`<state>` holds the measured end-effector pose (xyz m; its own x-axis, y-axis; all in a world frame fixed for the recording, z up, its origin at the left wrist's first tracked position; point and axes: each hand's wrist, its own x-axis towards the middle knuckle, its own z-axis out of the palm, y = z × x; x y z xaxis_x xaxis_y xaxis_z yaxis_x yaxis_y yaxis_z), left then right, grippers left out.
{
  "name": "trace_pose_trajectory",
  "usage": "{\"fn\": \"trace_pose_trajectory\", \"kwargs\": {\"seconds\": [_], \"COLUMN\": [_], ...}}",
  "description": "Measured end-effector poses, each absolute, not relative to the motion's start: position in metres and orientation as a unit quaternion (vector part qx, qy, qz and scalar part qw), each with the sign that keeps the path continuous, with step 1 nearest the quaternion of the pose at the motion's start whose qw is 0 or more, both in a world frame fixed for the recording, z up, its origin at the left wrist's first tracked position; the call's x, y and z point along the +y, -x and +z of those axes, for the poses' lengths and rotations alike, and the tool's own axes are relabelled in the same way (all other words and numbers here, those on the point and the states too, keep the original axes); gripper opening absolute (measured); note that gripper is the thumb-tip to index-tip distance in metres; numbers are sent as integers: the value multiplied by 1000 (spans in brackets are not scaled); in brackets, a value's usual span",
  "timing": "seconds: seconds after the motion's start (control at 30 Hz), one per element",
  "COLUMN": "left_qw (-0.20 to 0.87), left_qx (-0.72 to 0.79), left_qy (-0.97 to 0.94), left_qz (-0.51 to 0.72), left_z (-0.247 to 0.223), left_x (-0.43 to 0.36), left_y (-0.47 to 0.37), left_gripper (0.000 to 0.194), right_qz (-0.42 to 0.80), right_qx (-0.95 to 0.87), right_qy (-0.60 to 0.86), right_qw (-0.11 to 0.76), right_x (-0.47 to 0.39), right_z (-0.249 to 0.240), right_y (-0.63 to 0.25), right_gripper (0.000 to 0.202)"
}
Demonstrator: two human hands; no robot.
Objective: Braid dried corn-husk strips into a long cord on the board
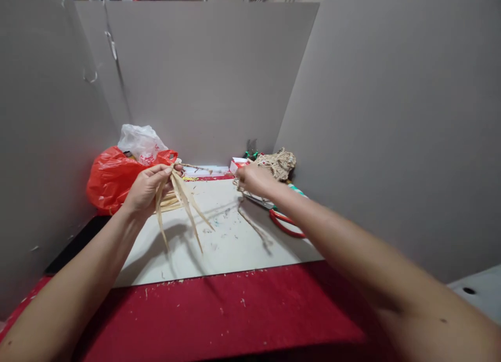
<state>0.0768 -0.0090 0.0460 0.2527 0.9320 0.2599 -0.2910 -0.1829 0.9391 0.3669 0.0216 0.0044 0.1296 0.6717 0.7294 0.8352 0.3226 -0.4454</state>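
left hand point(146, 190) raised, grip pinching straw strips point(183, 200) | right hand point(254, 179) outstretched, grip clenched on twine point(250, 223)

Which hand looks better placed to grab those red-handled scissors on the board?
Probably the right hand. It hovers just above the scissors, pinching only a thin twine strand. The left hand is farther off and grips a bunch of dried leaf strips.
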Motion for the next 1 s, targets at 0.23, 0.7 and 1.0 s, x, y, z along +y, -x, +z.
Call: {"fn": "trace_pose_trajectory", "kwargs": {"seconds": [0.23,0.7,1.0], "left_qw": [597,625,664], "left_qx": [290,349,259], "left_qy": [-547,-600,-620], "left_qz": [510,356,328], "left_z": [44,-29,3], "left_x": [-2,22,-9], "left_y": [-76,-92,-103], "left_gripper": [11,15,11], "right_qz": [-266,-91,130], "right_qx": [-569,-702,-855], "right_qy": [687,629,490], "right_qw": [365,320,110], "right_x": [14,-4,5], "right_z": [113,23,-14], "right_y": [-441,-394,-327], "right_gripper": [25,20,52]}}
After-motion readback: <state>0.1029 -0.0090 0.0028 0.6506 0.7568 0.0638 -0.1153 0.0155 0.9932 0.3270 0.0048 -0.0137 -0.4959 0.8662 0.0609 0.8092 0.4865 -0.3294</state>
